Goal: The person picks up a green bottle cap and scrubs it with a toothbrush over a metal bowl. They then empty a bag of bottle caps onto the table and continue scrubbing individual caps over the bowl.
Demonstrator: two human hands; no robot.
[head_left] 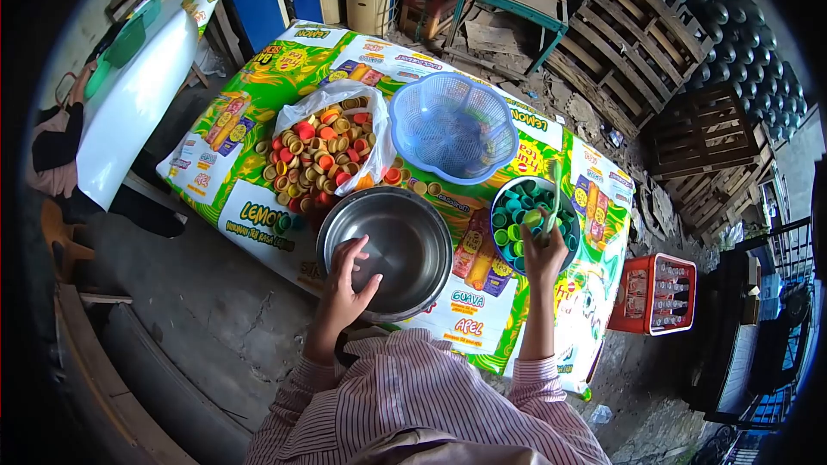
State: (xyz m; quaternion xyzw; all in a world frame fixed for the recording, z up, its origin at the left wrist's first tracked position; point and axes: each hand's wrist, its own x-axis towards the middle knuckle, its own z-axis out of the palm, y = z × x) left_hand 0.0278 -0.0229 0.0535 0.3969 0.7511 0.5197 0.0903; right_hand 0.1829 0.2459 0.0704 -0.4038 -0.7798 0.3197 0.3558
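My left hand (349, 291) is over the near-left rim of a steel bowl (428, 251), its fingers apart and holding nothing. The bowl's bottom looks bare and shiny. At the right, my right hand (544, 250) is closed around a slim pale-green brush (556, 194), which points up and away from me. That hand is over a round basin filled with green bottle caps (508, 222). A lighter green cap (532, 218) shows right at its fingertips.
A white plastic bag (376, 120) spills red and tan caps (323, 151) at the left. A blue plastic basket (454, 128) stands behind the bowl. A printed cover (469, 297) drapes the table. A red bottle crate (652, 294) and wooden pallets (633, 34) stand beyond. Another person (56, 151) sits far left.
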